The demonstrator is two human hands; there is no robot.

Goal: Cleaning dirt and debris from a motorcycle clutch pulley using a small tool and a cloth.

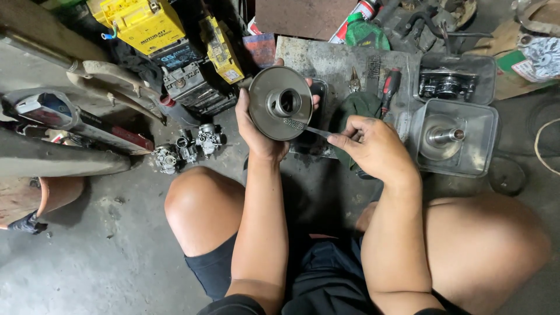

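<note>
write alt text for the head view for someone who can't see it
Seen from above, a squatting person's left hand holds up a round metal pulley disc while the right hand presses a small metal file against its face. Around them on the concrete floor lie carburetors, yellow batteries and grey trays of parts.

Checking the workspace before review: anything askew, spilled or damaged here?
Nothing clearly damaged or spilled. The left hand holds a round metal disc tilted up; the right hand puts a thin tool to its face. Small carburettor parts lie loose on the floor.
</note>
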